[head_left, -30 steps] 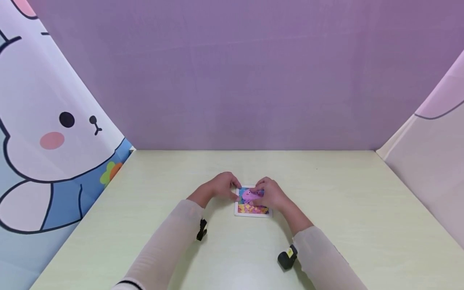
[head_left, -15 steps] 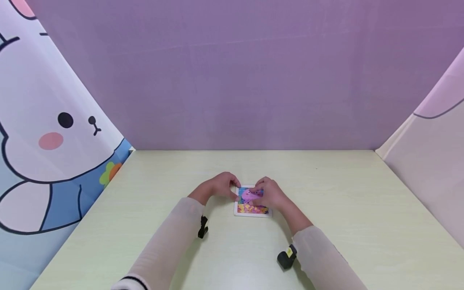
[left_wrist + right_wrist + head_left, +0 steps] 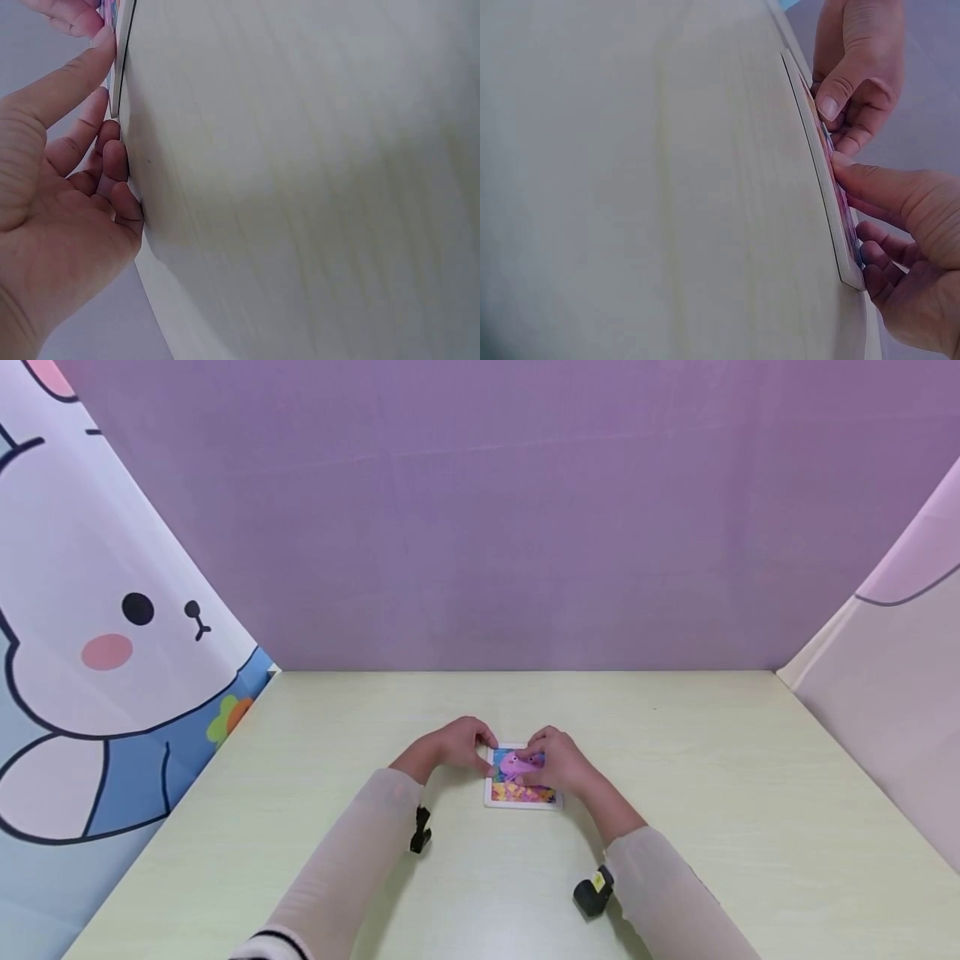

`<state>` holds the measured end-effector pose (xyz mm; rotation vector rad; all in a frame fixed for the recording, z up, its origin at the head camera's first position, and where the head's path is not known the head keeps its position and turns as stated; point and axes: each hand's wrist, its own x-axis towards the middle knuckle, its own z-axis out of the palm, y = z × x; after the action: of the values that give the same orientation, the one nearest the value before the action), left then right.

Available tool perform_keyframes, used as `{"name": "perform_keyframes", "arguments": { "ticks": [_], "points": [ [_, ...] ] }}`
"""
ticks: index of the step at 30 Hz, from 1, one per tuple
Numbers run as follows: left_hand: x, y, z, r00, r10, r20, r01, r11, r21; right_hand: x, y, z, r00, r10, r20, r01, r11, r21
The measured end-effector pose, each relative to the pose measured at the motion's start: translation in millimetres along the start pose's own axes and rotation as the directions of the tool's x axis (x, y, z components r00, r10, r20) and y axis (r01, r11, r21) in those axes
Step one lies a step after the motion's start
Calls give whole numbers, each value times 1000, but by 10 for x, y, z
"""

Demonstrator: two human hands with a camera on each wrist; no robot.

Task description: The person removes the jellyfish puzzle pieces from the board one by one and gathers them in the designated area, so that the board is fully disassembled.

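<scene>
A small white-framed picture board (image 3: 522, 794) lies flat on the table, with a pink cartoon figure on blue and yellow-orange below. My left hand (image 3: 459, 745) holds its left side, thumb on the edge and index finger at the far corner. From the right, my right hand (image 3: 564, 763) reaches over the board and covers part of the picture. In the right wrist view, that thumb rests on the picture and curled fingers touch the edge of the board (image 3: 825, 180). Whether a loose piece sits under these fingertips is hidden.
The pale wooden table (image 3: 712, 760) runs back to a purple wall panel (image 3: 525, 527). A cartoon-printed cloth (image 3: 135, 693) hangs at the left, and a pale one (image 3: 892, 693) at the right. Black wrist cameras (image 3: 594, 893) hang under both sleeves.
Both hands and the picture board stay in place. The head view shifts only very slightly.
</scene>
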<state>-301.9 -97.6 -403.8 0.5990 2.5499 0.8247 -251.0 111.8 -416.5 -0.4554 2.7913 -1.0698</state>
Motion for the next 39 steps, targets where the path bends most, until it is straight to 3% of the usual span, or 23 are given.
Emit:
{"name": "perform_keyframes", "arguments": {
  "ticks": [28,39],
  "points": [
    [-29,19,26,1000,-12,-22,12,1000,-29,-7,16,-8,1000,-10,-13,10,1000,7],
    [-22,22,34,999,6,-47,-5,1000,31,-22,9,-2,1000,-17,-15,17,999,-39]
  ]
}}
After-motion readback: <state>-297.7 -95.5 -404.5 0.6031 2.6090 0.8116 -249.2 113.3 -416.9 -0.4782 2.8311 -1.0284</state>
